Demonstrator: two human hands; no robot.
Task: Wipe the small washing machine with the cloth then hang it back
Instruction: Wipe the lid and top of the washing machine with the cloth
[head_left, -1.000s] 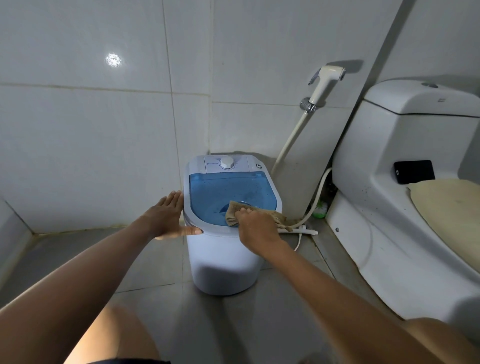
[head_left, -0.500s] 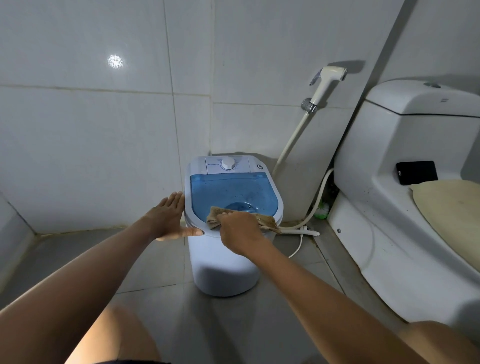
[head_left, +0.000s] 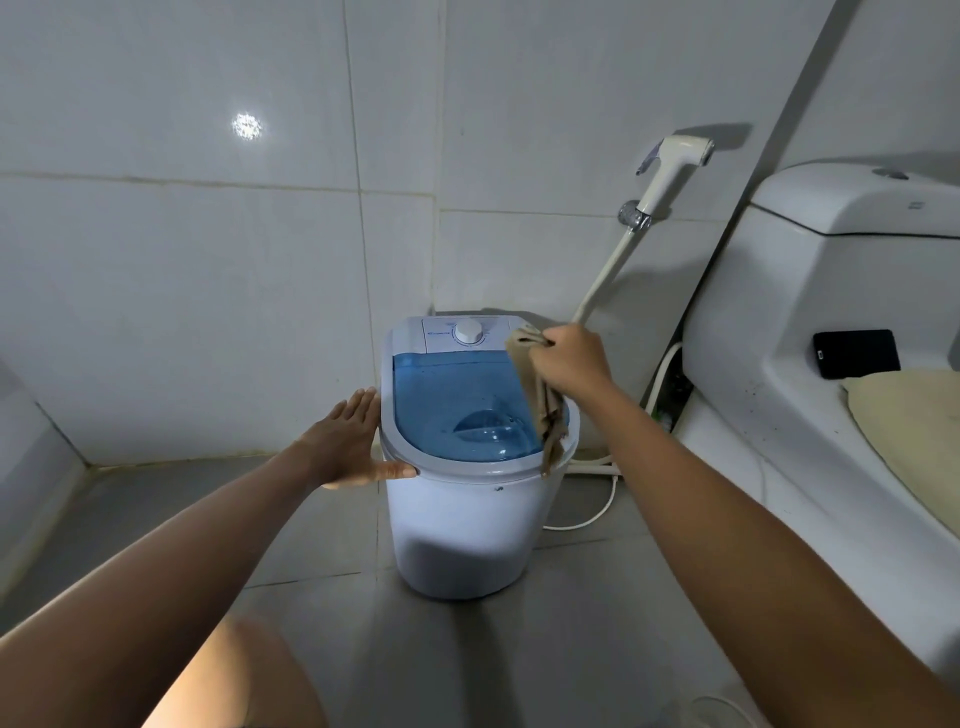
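The small white washing machine (head_left: 467, 525) with a clear blue lid and a white dial stands on the floor in the tiled corner. My left hand (head_left: 348, 441) lies flat and open against its left side, thumb on the front rim. My right hand (head_left: 571, 361) is raised above the lid's back right corner and grips a beige cloth (head_left: 543, 400). The cloth hangs down in folds over the right edge of the lid.
A white toilet (head_left: 810, 332) with a cream seat cover and a black phone (head_left: 856, 353) on it fills the right. A bidet sprayer (head_left: 670, 166) hangs on the wall, its hose running down behind the machine. A white cord (head_left: 597, 514) lies on the grey floor.
My right hand has lifted the cloth off the front of the lid and carried it up toward the back right corner. My left hand has stayed on the machine's side.
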